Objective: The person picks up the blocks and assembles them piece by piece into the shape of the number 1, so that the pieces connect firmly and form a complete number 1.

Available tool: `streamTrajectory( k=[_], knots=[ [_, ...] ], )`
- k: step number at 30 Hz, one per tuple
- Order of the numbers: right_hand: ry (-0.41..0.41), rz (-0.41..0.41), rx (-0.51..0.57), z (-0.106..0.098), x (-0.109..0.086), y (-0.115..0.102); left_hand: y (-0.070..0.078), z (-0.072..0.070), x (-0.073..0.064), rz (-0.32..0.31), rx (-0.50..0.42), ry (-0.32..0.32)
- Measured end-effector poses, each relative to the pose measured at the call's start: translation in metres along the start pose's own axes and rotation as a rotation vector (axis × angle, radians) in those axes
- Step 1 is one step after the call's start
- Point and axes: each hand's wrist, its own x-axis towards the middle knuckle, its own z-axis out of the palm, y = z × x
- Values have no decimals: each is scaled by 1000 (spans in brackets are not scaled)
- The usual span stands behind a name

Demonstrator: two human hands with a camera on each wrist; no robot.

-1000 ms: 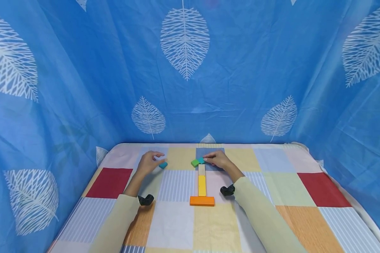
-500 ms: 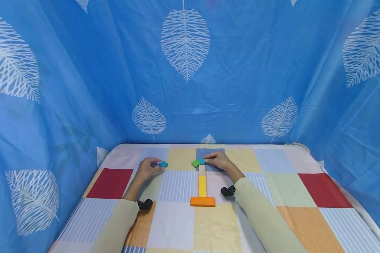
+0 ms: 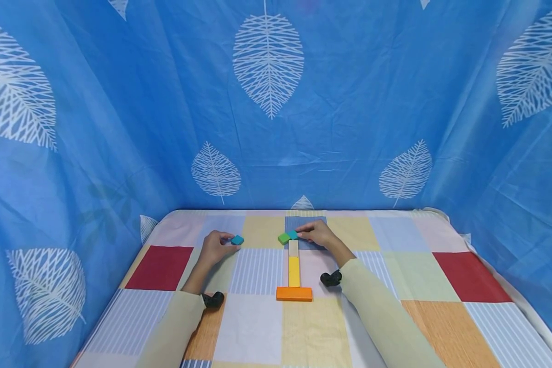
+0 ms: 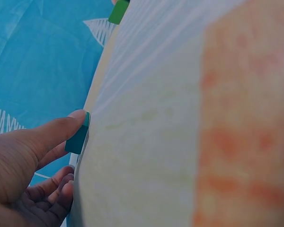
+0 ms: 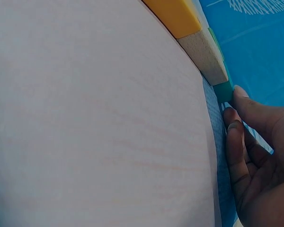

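Observation:
My left hand (image 3: 216,247) pinches a small teal block (image 3: 237,239) between thumb and fingers at the cloth, left of the other blocks. In the left wrist view the thumb lies along that teal block (image 4: 77,140). With its thumb and fingertips, my right hand (image 3: 319,233) holds a second teal block (image 3: 293,234), partly covered by the fingers. This one touches a green block (image 3: 283,238) on its left. Just nearer to me a plain wooden block (image 3: 293,248), a yellow block (image 3: 294,271) and a crosswise orange block (image 3: 294,294) lie in a line.
A patchwork cloth (image 3: 248,327) covers the table. Blue curtains with white leaf prints (image 3: 340,128) hang behind it and along both sides. A small black device (image 3: 331,277) sits at each wrist.
My left hand has come down around the left teal block and now pinches it; before, the fingers stood above and beside it. The right hand and the other blocks have stayed in place.

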Motion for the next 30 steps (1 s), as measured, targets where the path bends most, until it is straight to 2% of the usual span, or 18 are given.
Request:
streamTrajectory(
  k=[30],
  knots=[
    [-5,4,-14,-1,-1,0,-4,3,-3,36,-19,60]
  ],
)
